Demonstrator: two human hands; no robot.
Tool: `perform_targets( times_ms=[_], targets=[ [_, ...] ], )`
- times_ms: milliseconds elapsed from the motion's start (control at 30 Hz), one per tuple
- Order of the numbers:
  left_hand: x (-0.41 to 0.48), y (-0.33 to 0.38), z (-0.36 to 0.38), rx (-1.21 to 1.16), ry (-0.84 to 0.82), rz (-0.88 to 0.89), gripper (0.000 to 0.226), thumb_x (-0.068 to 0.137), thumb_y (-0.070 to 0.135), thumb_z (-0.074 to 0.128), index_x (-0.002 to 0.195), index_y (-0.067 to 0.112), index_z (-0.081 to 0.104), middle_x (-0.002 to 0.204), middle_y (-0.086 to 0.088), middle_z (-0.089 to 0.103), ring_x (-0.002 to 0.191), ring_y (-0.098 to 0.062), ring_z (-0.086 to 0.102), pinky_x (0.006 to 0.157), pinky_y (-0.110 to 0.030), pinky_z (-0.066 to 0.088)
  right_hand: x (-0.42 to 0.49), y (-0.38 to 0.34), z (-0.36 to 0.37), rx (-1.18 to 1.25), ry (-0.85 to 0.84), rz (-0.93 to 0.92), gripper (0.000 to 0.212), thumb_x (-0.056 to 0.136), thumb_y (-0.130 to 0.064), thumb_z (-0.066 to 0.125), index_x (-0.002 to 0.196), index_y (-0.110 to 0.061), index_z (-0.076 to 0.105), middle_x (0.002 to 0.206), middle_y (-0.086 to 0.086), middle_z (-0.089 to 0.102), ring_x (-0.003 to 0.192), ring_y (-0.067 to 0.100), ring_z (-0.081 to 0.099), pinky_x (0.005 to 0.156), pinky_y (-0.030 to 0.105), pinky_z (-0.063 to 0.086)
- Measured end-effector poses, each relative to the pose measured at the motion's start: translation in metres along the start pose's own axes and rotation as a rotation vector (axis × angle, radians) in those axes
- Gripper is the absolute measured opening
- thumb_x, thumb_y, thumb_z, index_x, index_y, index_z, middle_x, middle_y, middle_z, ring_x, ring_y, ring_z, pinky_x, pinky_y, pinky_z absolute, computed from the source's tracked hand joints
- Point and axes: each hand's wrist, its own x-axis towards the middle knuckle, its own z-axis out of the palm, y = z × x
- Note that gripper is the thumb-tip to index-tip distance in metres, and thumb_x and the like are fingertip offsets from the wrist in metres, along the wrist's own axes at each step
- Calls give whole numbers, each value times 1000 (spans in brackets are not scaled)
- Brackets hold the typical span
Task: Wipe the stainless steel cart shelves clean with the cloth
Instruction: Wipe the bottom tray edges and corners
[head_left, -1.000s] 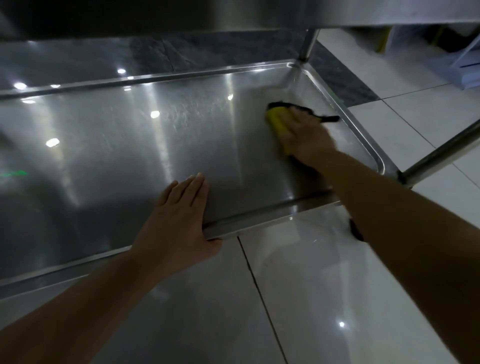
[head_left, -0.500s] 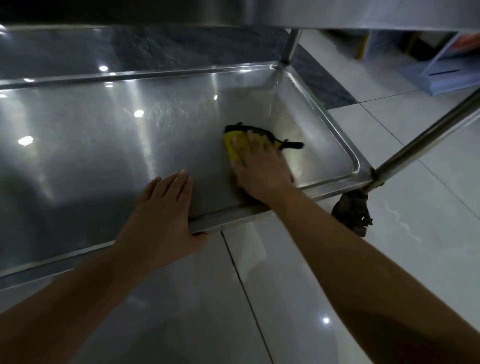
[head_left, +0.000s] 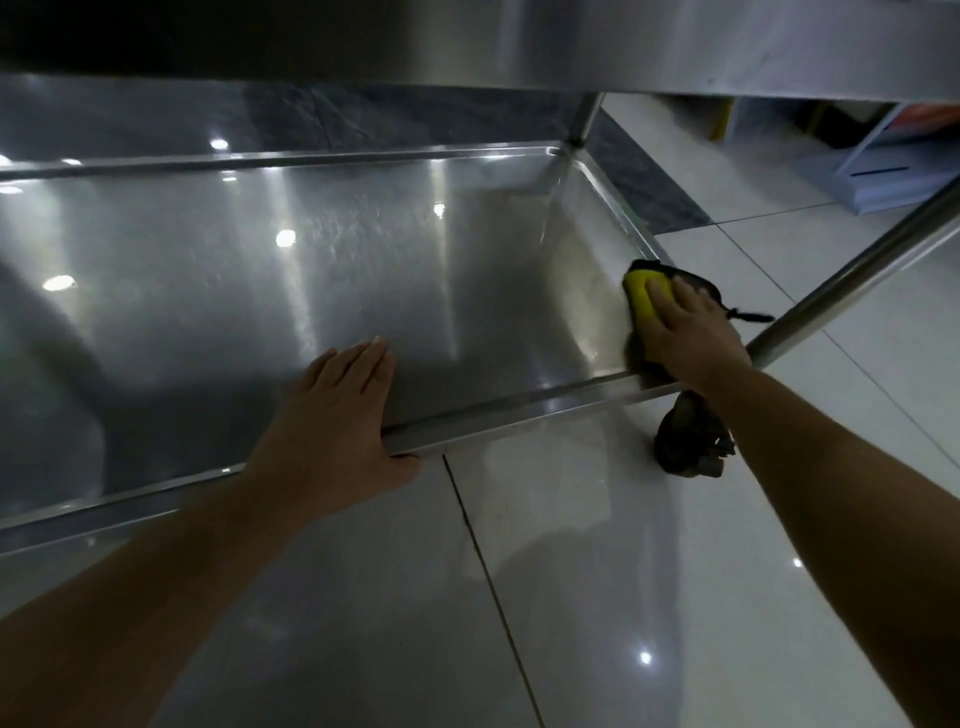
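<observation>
head view: the right hand (head_left: 688, 335) lies flat on the yellow cloth (head_left: 640, 296), pressing it down in the near right corner of the shiny shelf (head_left: 260, 291). the left hand (head_left: 332, 421) is spread open on the shelf's near rim, holding nothing. a dark wheel (head_left: 688, 441) sits on the floor (head_left: 571, 597).

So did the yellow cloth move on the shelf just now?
Yes. The yellow cloth slid from mid-shelf, near the front lip, to the right rim of the shelf, beside the front right leg. The right hand presses it flat.
</observation>
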Motion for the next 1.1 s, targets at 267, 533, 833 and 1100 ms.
perform_targets(
  times_ms=[267, 533, 833, 1100],
  targets=[
    [0, 0, 3, 16, 16, 8, 110, 60, 72, 39, 141, -1, 36, 148, -18, 35, 135, -33, 34, 114, -43, 19, -43, -77, 2, 513, 254, 120, 67, 90, -46, 13, 143, -20, 43, 148, 14, 39, 132, 36, 39, 101, 47, 37],
    [2, -2, 6, -13, 14, 10, 111, 60, 72, 53, 140, -2, 38, 147, -19, 37, 133, -35, 38, 112, -45, 22, -91, -173, -17, 640, 390, -255, 59, 90, -42, 27, 144, -24, 42, 151, 3, 37, 138, 29, 30, 106, 40, 22],
    [3, -1, 6, 6, 0, 7, 113, 57, 76, 36, 141, 0, 38, 148, -17, 36, 134, -33, 35, 112, -42, 20, -61, -43, 35, 413, 429, -381, 73, 80, -51, 60, 144, -29, 32, 142, 11, 45, 113, 35, 50, 91, 46, 42],
    [4, 2, -2, 46, -42, 3, 110, 56, 74, 43, 134, -4, 46, 139, -20, 47, 124, -28, 33, 106, -34, 15, -54, 29, 54, 361, 387, -148, 97, 58, -27, 90, 141, -8, 43, 139, 22, 47, 111, 49, 52, 91, 60, 43]
  ],
)
